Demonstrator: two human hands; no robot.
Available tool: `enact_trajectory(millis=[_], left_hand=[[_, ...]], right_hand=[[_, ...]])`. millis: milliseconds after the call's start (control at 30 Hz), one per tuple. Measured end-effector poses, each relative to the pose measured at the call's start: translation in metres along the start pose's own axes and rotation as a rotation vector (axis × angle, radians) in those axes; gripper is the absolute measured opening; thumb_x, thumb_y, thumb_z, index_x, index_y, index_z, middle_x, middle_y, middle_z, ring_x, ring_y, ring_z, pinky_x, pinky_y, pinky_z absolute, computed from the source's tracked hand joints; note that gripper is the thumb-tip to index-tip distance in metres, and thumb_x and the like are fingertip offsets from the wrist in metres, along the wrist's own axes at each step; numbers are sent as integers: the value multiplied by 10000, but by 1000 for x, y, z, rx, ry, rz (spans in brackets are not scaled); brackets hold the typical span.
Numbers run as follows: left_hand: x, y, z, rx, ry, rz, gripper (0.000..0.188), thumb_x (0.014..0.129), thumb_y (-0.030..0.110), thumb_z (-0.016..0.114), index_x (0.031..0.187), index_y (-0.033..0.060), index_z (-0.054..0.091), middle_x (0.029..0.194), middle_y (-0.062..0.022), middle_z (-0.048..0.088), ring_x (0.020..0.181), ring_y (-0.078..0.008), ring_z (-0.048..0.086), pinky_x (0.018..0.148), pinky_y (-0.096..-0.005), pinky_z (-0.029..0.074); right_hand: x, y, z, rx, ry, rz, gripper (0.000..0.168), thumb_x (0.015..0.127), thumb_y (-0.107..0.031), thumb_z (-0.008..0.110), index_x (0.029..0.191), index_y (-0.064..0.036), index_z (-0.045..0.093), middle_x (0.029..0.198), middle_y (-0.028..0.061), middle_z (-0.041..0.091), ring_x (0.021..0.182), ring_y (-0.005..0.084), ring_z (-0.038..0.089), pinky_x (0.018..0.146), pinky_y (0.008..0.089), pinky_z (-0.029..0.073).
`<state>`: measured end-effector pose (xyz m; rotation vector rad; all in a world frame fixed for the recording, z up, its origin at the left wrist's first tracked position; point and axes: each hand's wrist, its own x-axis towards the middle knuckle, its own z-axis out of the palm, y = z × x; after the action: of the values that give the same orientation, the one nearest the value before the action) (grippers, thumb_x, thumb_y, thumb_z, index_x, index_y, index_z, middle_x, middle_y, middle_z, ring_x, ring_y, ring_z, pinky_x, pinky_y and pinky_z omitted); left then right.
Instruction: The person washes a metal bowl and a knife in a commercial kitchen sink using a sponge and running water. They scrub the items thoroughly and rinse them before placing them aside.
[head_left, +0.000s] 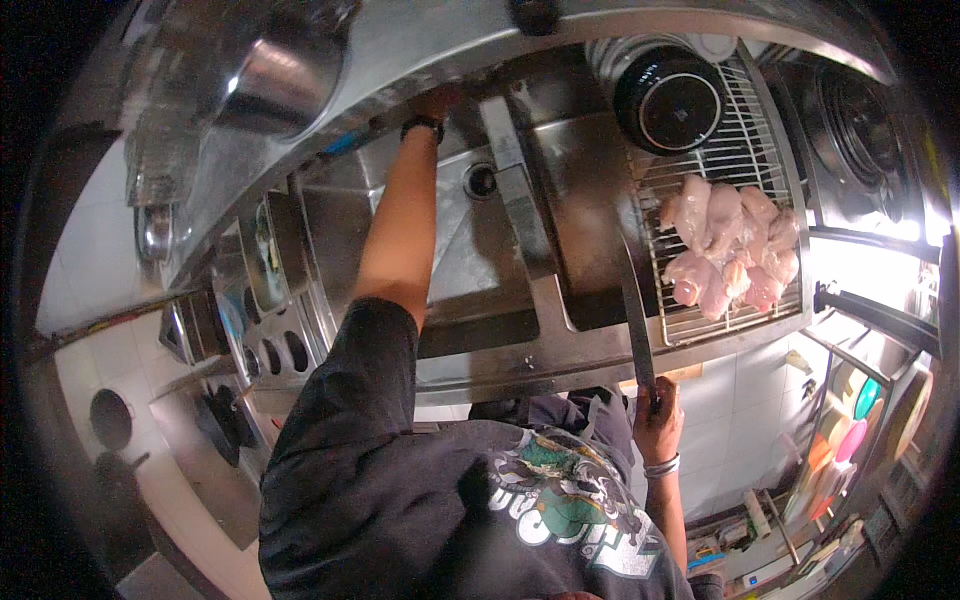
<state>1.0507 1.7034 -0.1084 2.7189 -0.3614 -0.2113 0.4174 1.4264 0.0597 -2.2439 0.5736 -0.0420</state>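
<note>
My right hand, with a metal bracelet at the wrist, grips the dark handle of a long knife. Its narrow blade points away from me, across the front rim of a stainless steel double sink. My left arm stretches over the left basin. Beyond a black wristband, my left hand is in deep shadow at the back of the sink, so its grip does not show. Raw chicken pieces lie heaped on a wire rack right of the basins, beyond the blade.
An upturned black bowl sits at the rack's far end. Above the sink's back left runs a metal shelf bearing a steel pot. Coloured cutting boards stand in a holder at lower right. A drain shows in the left basin.
</note>
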Motion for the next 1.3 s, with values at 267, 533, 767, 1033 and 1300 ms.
enact_trajectory(millis=[267,533,767,1033,1300], left_hand=[[-28,1,-3,-1,81,15,514,949,444,490,1355,132,539,1434,-146,487,1340,-364,418,1139,-484,293],[-206,-37,-42,-1684,135,-507,302,1018,274,505,1110,-9,558,1058,-186,634,950,-320,677,813,-418,587],[-272,-7,-80,-2077,-393,-389,334,978,337,596,1042,10,582,902,-113,654,764,-233,653,718,-346,571],[-238,-28,-104,-1640,-179,-698,205,868,157,713,1046,82,642,875,-35,654,656,-130,604,471,-239,448],[-220,-21,-109,-1623,-64,-692,185,893,124,672,1051,27,662,904,-76,702,567,-152,546,481,-265,410]], right_hand=[[31,-51,23,-31,-142,106,238,945,-139,578,1162,-86,496,905,196,635,804,440,632,648,503,484],[110,-142,86,101,-96,-277,227,933,-112,588,1152,-58,577,935,194,649,834,396,634,714,431,501],[205,-236,207,-54,-170,-539,292,847,-119,633,1131,-53,626,1010,205,667,915,386,644,824,485,507],[218,-280,243,-126,-270,-588,303,833,-139,632,1116,-34,638,1017,208,675,961,396,638,834,480,507],[182,-216,201,-144,-83,-660,368,820,-127,647,1180,-55,623,987,188,680,934,366,636,865,452,492]])
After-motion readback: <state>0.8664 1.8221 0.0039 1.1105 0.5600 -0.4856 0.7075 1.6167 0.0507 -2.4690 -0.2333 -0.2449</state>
